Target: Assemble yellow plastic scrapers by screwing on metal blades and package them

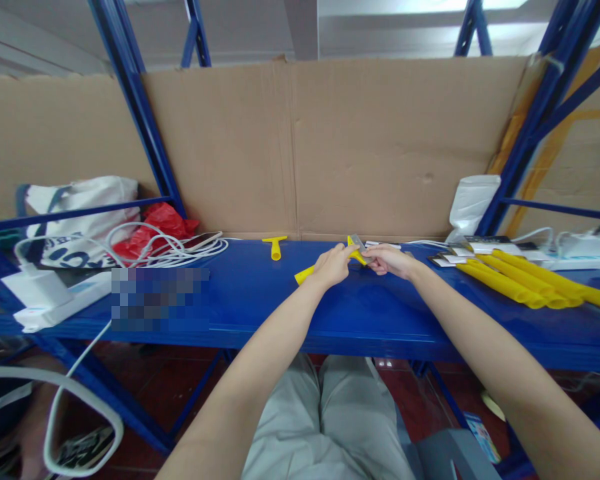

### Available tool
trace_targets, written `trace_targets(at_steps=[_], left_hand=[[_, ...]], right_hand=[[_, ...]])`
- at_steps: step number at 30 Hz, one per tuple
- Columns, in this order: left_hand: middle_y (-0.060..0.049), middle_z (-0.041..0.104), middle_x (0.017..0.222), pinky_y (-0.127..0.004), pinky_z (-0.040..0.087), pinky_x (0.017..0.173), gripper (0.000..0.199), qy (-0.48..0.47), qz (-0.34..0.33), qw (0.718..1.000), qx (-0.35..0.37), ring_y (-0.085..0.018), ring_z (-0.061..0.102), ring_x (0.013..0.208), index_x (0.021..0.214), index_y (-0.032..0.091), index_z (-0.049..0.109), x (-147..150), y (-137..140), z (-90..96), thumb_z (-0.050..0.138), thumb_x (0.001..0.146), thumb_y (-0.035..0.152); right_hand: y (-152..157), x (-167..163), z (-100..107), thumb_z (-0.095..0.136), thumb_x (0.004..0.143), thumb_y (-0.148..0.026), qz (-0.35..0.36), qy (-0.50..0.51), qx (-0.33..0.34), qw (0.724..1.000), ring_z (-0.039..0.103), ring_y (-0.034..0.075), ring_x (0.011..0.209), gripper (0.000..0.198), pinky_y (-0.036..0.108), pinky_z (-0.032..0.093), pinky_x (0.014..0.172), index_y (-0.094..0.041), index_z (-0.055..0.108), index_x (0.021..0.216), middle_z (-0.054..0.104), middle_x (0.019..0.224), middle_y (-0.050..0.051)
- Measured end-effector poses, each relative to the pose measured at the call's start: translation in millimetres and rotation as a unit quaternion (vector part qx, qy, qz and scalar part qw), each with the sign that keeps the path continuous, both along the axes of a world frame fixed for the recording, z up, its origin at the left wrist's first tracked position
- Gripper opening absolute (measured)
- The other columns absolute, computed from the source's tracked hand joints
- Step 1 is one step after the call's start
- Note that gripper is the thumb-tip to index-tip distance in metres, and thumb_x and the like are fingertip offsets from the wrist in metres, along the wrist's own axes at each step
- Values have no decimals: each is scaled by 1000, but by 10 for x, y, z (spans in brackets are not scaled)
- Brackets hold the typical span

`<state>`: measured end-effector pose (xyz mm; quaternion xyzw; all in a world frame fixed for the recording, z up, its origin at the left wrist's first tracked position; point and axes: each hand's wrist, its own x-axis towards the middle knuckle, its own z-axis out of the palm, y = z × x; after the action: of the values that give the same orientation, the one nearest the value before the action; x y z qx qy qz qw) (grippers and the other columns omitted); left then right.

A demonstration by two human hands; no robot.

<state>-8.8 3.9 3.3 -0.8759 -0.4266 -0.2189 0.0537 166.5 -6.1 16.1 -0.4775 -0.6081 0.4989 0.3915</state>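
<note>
Wrapped round a yellow tool (305,274), my left hand (331,263) steadies it while my right hand (389,260) pinches its grey plate (358,244), a yellow T-shaped piece (275,249) lying at nine o'clock.

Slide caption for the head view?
Left hand holds yellow tool, right hand at its grey end, over blue table; yellow handles lie at right.

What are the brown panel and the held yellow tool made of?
Brown panel: matte cardboard, given its creases and fold line. Yellow tool: probably smooth plastic, from its even colour; its grey piece may be metal, too small to tell.
</note>
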Motion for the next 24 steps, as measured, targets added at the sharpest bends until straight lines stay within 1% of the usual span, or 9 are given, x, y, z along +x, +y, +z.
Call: trace_targets(at_steps=[4, 7, 9, 11, 12, 14, 18, 21, 24], left_hand=[[-6, 57, 124, -31, 44, 96, 47, -7, 14, 1000, -15, -20, 56, 113, 138, 27, 46, 13, 10, 0, 44, 92, 17], [-7, 57, 126, -31, 44, 96, 48, -11, 28, 999, -26, -20, 57, 113, 138, 27, 46, 9, 26, 3, 45, 91, 17], [-8, 56, 126, -30, 44, 95, 48, -9, 37, 999, -34, -20, 58, 112, 138, 26, 46, -1, 35, 7, 45, 91, 18], [-9, 56, 126, -30, 45, 94, 48, -4, 46, 998, -39, -21, 59, 110, 139, 26, 45, -12, 41, 11, 45, 91, 20], [-9, 56, 126, -30, 46, 93, 48, 0, 50, 998, -40, -21, 59, 110, 139, 25, 45, -17, 43, 12, 45, 91, 20], [-9, 56, 127, -29, 46, 92, 48, 6, 55, 998, -41, -21, 59, 109, 140, 25, 45, -20, 44, 13, 44, 91, 20], [-9, 56, 127, -30, 46, 92, 49, 15, 55, 997, -44, -21, 59, 109, 140, 25, 44, -14, 48, 6, 43, 91, 20], [-10, 56, 127, -31, 46, 92, 50, 18, 55, 997, -45, -22, 59, 109, 141, 23, 43, -12, 57, -6, 42, 91, 20], [-10, 56, 127, -31, 46, 93, 50, 20, 56, 997, -47, -22, 59, 110, 141, 23, 43, -16, 64, -15, 43, 90, 20]], right_hand=[[32, 14, -14, 67, 74, -39, -36, -72, 44, 996, 31, 4, 39, 30, 19, 18, 38, -18, 47, 66, 42, 47, -5], [83, 70, -7, 62, 77, -38, -92, -134, 106, 981, 35, 6, 40, 27, 20, 25, 40, -18, 49, 63, 45, 47, -3], [124, 128, -3, 58, 79, -33, -145, -198, 168, 955, 42, 9, 45, 23, 22, 31, 46, -18, 51, 62, 49, 49, -2], [160, 187, -4, 56, 79, -28, -185, -282, 226, 914, 51, 12, 56, 18, 24, 38, 55, -18, 56, 64, 58, 57, 1], [172, 210, -7, 55, 78, -25, -193, -323, 244, 894, 55, 14, 63, 16, 24, 40, 60, -18, 59, 65, 62, 63, 2], [181, 235, -17, 54, 79, -23, -171, -391, 251, 869, 60, 17, 75, 14, 26, 42, 67, -18, 65, 71, 68, 76, 4], [153, 202, -37, 57, 80, -29, -104, -489, 221, 838, 62, 20, 91, 18, 27, 43, 75, -22, 72, 88, 72, 97, 3], [124, 156, -36, 57, 82, -33, -105, -542, 199, 810, 62, 21, 95, 23, 28, 43, 76, -26, 72, 98, 71, 103, 2], [98, 138, -13, 56, 83, -31, -107, -562, 179, 801, 61, 22, 99, 24, 31, 43, 79, -27, 70, 102, 70, 105, 3]])
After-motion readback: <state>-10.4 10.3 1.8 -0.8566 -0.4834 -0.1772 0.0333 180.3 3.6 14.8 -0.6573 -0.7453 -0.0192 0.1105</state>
